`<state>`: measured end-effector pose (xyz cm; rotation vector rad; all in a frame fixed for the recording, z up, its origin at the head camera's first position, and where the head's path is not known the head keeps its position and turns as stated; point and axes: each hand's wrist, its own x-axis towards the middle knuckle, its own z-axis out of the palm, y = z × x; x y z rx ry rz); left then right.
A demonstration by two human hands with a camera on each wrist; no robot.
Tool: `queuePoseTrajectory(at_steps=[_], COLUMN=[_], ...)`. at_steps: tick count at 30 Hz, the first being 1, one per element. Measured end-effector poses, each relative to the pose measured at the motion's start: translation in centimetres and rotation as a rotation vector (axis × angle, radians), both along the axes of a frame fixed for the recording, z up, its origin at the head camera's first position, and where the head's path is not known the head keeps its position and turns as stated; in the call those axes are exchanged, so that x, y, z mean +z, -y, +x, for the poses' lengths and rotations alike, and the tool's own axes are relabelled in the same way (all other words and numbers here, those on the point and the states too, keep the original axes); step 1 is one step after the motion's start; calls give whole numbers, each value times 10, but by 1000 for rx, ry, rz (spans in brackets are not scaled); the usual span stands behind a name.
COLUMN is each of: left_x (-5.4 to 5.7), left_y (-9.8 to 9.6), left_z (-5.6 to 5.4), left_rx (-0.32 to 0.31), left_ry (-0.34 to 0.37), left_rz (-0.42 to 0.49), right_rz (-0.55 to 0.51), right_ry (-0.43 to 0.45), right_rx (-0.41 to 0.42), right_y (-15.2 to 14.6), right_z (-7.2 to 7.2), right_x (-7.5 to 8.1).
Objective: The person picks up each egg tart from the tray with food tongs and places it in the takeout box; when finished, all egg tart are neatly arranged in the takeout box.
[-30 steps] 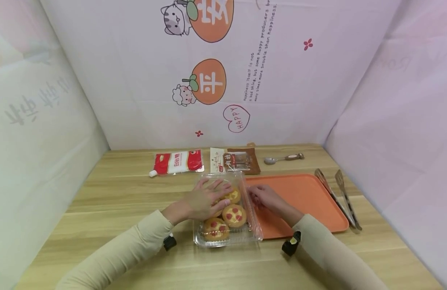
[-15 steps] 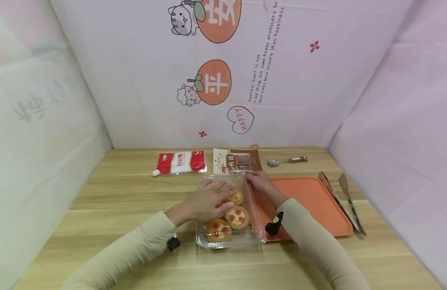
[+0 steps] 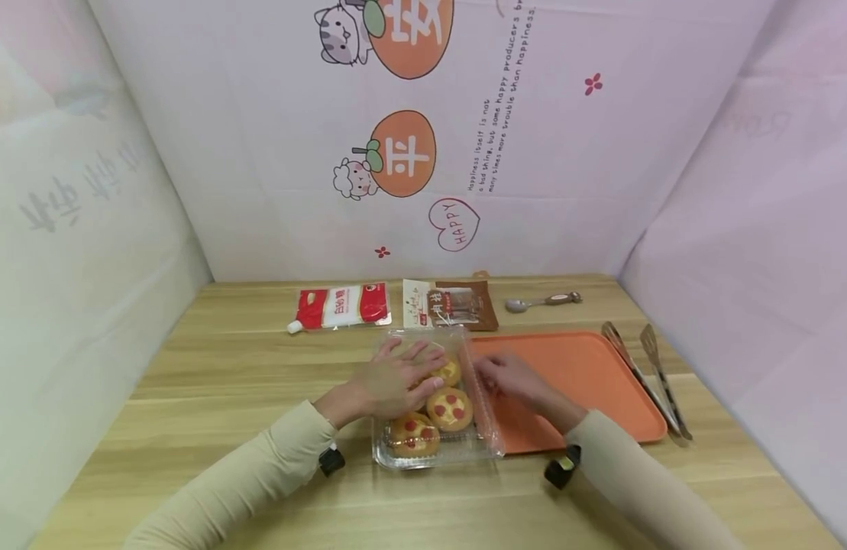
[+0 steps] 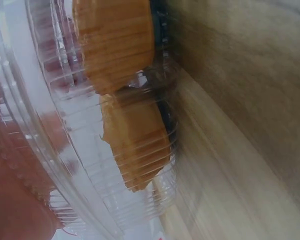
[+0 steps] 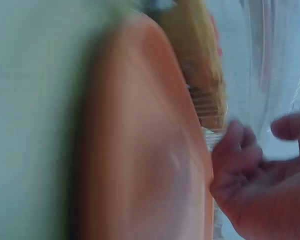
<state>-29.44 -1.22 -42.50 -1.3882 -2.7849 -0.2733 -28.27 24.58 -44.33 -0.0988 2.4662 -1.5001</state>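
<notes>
A clear plastic clamshell box [image 3: 423, 461] lies on the table, its lid down over several round pastries with red and yellow tops [image 3: 450, 409]. My left hand [image 3: 392, 383] rests on the lid with its fingers spread. Through the ribbed side wall, the left wrist view shows two golden pastries [image 4: 117, 45]. My right hand [image 3: 512, 380] is at the box's right rim, over the left edge of the orange tray [image 3: 574, 374]. In the right wrist view its fingers [image 5: 235, 160] are curled and the thumb stands apart; I cannot tell whether they grip the rim.
Behind the box lie a red and white spouted pouch [image 3: 341, 307] and a brown and cream packet [image 3: 450, 305]. A spoon [image 3: 543, 302] is at the back right. Tongs [image 3: 650, 380] lie along the tray's right edge. White printed cloth walls [image 3: 292, 191] enclose the table.
My right hand went up to the box's far right corner, then came back down to the middle of its right side. The left hand stays on the lid.
</notes>
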Motion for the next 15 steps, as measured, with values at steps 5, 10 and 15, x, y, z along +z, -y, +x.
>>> queuePoseTrajectory(at_steps=[5,10,15], left_x=[3,2,0], left_y=[1,2,0], left_z=[1,1,1], left_rx=[-5,-2,-9], left_ry=[6,1,10], left_rz=[6,8,13], right_rz=[-43,-186,-241], right_ry=[108,197,223], right_rx=[282,361,350], right_y=[-19,-22,-24], right_z=[42,58,60], right_x=[4,1,-5])
